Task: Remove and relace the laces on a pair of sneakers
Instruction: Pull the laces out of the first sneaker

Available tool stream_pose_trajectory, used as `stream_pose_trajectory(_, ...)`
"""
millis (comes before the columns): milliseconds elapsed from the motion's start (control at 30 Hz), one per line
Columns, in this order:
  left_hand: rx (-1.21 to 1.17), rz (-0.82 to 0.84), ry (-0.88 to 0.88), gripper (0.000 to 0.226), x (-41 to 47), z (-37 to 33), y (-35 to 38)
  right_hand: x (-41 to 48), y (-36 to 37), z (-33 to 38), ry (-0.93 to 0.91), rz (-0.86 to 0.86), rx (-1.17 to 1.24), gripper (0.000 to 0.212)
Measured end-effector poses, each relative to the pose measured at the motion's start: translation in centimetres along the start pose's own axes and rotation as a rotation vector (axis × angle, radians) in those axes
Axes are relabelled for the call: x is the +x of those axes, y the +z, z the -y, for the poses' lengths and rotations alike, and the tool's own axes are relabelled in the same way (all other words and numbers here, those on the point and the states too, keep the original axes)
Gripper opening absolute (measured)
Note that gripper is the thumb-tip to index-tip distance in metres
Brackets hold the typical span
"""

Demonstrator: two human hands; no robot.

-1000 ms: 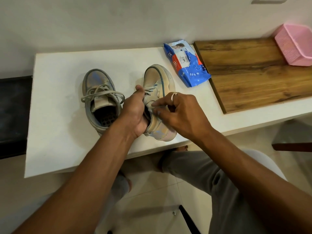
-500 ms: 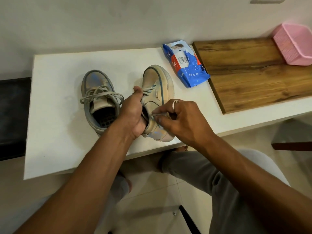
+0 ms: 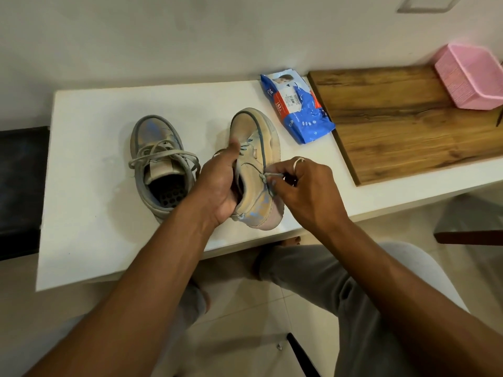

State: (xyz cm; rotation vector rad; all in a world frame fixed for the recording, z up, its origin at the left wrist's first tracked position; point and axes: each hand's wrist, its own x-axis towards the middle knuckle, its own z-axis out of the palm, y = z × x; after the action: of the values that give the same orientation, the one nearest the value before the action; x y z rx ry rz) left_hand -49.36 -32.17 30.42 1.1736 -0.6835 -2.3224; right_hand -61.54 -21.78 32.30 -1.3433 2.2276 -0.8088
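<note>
Sneaker on white table — tiled floor.

Left arm enters from 7 o'clock. Left hand is curled round the sneaker, thumb pointing to 12 o'clock. Right arm enters from 4 o'clock. Right hand is knuckles-up, fingertips pinching the lace on its 9 o'clock side.

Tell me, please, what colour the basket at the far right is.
The basket is pink; it shows in the head view.
</note>
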Motion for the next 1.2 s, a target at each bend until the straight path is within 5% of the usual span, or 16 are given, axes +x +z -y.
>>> stream_pose_trajectory(200,0.303,0.062,0.062,0.037,-0.4,0.7,0.4,0.2,0.0,-0.7,0.057,-0.028,0.058,0.02)
stream_pose_trajectory(633,0.23,-0.064,0.062,0.025,-0.1,0.7,-0.1,-2.5,-0.1,0.6,-0.015,0.105,0.065,0.017)
stream_pose_trajectory(1067,0.222,-0.071,0.035,0.026,-0.8,0.5,0.5,-3.6,1.0,0.8,0.126,-0.047,0.166,0.016)
stream_pose_trajectory(1200,0.219,-0.072,0.032,0.025,-1.1,0.4,0.4,-4.5,1.6,1.5,0.011,0.011,0.115,0.02)
